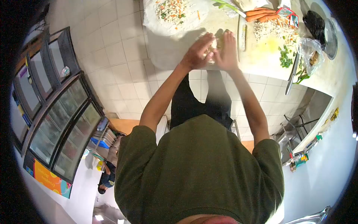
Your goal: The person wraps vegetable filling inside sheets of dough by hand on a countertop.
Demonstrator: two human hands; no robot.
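My left hand (199, 51) is cupped against a pale lump of food (213, 45), its fingers bent around the near side. What exactly the lump is I cannot make out. My right hand (227, 52) is beside it, blurred, with the fingers stretched out flat and the thumb reaching toward the left hand. Both hands are over the pale worktop (167, 48), near its front edge. Beyond them to the left is a thin pale sheet (153, 20) bearing a heap of shredded vegetable mix (173, 14) with bits of orange and green.
Right of my hands lie carrots (261, 15), a spring onion (229, 6), a shredded pale heap (274, 31) and chopped greens (286, 56). A knife (292, 76) overhangs the front edge beside a clear plastic bag (311, 48). Another person (108, 175) is far off at lower left.
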